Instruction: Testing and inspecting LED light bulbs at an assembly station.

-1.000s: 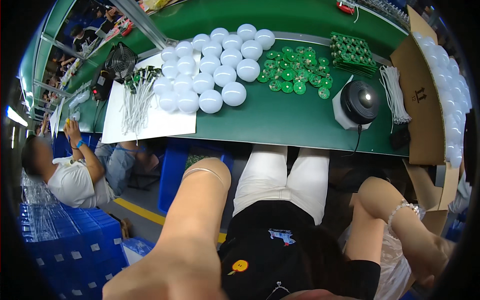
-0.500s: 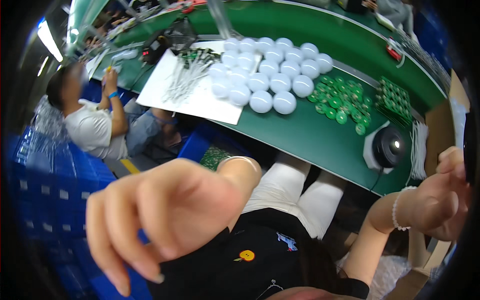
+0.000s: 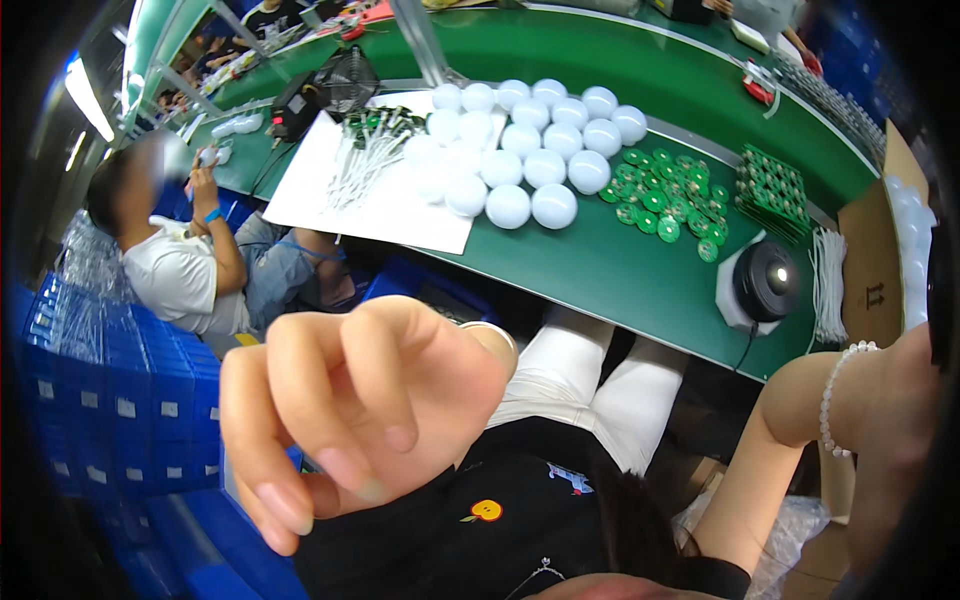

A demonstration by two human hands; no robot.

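My left hand (image 3: 365, 405) is raised in the foreground, close to the camera and above my lap. Its fingers bend loosely and stand apart, with nothing seen in them. At the right rim is my right hand (image 3: 900, 400), lifted beside the cardboard box (image 3: 868, 270); the dark picture edge hides its fingers. White round bulb covers (image 3: 553, 206) stand grouped on the green workbench (image 3: 600, 285), some on a white sheet (image 3: 400, 228). Small round green circuit boards (image 3: 668, 229) lie scattered to their right.
White wires (image 3: 357, 175) with green boards lie on the sheet. Green board panels (image 3: 772, 192) stand stacked at the right, near a black round device (image 3: 766, 282) with a light and a white wire bundle (image 3: 829, 290). Blue crates (image 3: 130, 400) and a seated co-worker (image 3: 185, 260) are at left.
My left hand has shifted slightly right, its fingers more curled. My right hand has moved further into the right rim. The co-worker's hands have risen slightly.
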